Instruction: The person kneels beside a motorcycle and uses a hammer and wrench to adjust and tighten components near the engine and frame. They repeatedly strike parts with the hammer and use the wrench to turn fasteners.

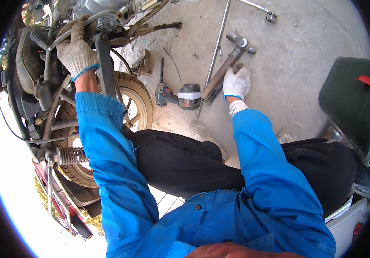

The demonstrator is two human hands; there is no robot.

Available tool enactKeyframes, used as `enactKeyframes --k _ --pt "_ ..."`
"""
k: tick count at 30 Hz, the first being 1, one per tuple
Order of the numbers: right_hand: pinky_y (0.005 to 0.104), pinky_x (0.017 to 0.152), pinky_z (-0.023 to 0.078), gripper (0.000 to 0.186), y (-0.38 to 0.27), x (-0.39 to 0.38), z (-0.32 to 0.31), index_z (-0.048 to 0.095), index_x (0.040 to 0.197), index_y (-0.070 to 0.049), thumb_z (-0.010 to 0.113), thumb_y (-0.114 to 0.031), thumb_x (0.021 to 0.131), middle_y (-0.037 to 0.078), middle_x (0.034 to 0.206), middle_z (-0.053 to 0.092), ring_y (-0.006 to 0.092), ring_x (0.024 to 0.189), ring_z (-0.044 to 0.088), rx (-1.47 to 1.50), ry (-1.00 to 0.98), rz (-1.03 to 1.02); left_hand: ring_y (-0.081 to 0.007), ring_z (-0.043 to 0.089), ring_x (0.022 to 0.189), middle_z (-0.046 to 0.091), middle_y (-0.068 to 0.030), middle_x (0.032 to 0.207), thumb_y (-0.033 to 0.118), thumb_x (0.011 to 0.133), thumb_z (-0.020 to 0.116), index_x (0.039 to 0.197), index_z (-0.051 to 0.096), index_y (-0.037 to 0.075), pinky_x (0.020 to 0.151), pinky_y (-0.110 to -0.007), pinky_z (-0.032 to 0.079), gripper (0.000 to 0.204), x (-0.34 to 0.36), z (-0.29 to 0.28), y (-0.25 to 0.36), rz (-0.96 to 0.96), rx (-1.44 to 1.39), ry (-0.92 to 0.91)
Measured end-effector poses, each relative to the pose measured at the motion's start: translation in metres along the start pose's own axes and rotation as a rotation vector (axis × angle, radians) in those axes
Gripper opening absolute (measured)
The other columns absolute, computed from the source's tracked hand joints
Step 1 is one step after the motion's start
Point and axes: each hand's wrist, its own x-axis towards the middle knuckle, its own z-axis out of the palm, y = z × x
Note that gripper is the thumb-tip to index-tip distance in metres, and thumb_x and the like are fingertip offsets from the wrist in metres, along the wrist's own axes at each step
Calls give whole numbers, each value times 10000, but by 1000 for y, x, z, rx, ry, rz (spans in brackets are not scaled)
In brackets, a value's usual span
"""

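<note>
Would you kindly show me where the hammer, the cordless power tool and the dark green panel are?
Hammer (225, 69): head camera view, on its wooden handle.
Cordless power tool (172, 98): head camera view, on its grip.
Dark green panel (349, 103): head camera view, on its broad face.

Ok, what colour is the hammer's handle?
Brown; the hammer's handle shows best in the head view, the only one here.
</note>
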Motion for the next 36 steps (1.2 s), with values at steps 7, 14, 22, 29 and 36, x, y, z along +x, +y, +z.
enactKeyframes --k 7,14,22,29,36 --pt "564 859 612 648 -1 -23 -3 421 1537 -75 655 -278 968 277 1337 597 457 1067 720 -217 -193 -96 -286 760 959 752 -197 1094 -36 1009 666 1117 687 -72 865 -413 695 115 -4 4 7 12 6 -53" --pt "533 853 616 391 4 -20 5 608 1199 -20 714 -232 889 247 1225 599 434 990 721 -300 -224 -72 -259 770 963 765 -182 1061 -42 997 674 1103 631 -20 851 -365 691 116 -5 7 7 -22 -44 -27" --pt "528 944 583 333 -12 3 1 709 1102 17 684 -225 875 328 1099 720 479 1042 714 -185 -358 -79 -254 766 979 766 -179 1069 -28 1005 675 1109 631 -11 858 -363 686 115 -4 5 5 -31 -40 -31" --pt "510 963 578 355 -104 63 -65 788 982 51 639 -248 863 341 1048 728 470 1031 730 -246 -464 -448 -244 765 981 763 -169 1078 -10 1011 683 1127 644 -23 858 -351 685 123 -5 6 7 -35 -12 -26" --pt "500 992 576 574 -152 62 -87 678 1370 -67 680 -441 935 281 1266 716 426 1149 716 -177 -324 -646 -295 766 990 756 -204 1100 -6 1022 678 1162 643 -44 886 -406 691 149 -7 7 9 -1 22 -16"
